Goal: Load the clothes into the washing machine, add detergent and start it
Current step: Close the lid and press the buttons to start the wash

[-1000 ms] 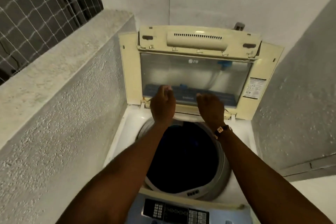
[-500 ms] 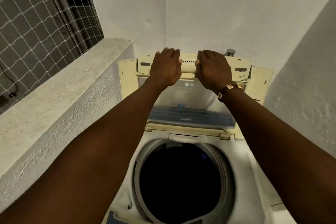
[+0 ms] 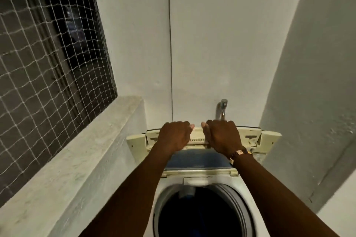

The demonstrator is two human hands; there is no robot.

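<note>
A white top-loading washing machine (image 3: pixel 238 194) stands below me with its dark round drum (image 3: pixel 202 215) open; I cannot make out what lies inside. Its cream lid (image 3: pixel 269 137) stands raised at the back, folded. My left hand (image 3: pixel 174 135) and my right hand (image 3: pixel 223 135) both rest over the lid's top edge, fingers curled around its handle bar, side by side. A watch sits on my right wrist. No clothes or detergent are in view.
A metal tap (image 3: pixel 222 107) sticks out of the white wall just behind the lid. A rough concrete ledge (image 3: pixel 77 159) runs along the left, under a netted window (image 3: pixel 44 63). A white wall (image 3: pixel 317 102) closes in on the right.
Both hands rose from the lid's lower hinge edge to its top handle and gripped it. The view tilted upward, so the control panel dropped out of sight.
</note>
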